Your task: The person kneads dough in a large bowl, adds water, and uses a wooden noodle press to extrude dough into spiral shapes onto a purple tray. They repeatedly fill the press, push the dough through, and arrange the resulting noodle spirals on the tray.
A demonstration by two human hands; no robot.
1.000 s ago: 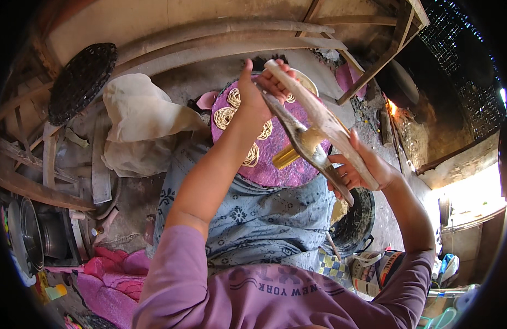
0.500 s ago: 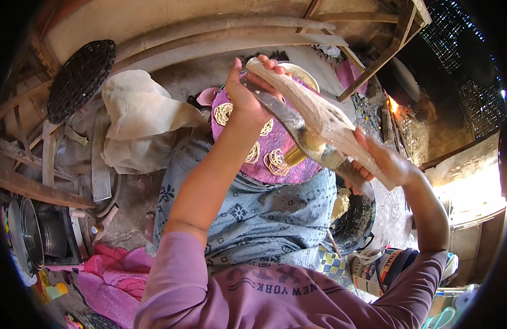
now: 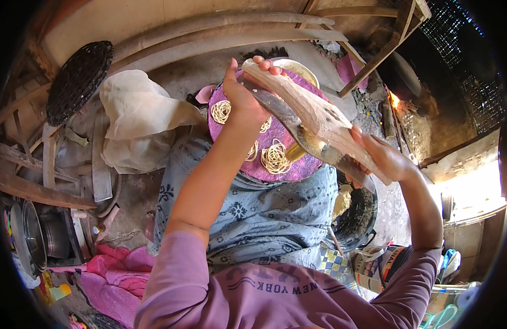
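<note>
Both my hands grip a wooden hand press, with two long handles one above the other, slanting from upper left to lower right. My left hand is closed around its far left end, my right hand around the near right end. Below its middle sticks out a brass cylinder. Under this lies a coil of pale dough strands on a round purple board at my lap. Other coils sit on the board's left side, partly hidden by my left forearm.
A dark basin holding a dough lump stands right of my lap. Beyond the board is a pale bowl. Fire burns at far right beside a dark pan. Cream cloth lies left.
The coil under the brass cylinder has grown thicker, with more strands on it. The press and both hands have shifted very slightly left; my grip stays the same.
</note>
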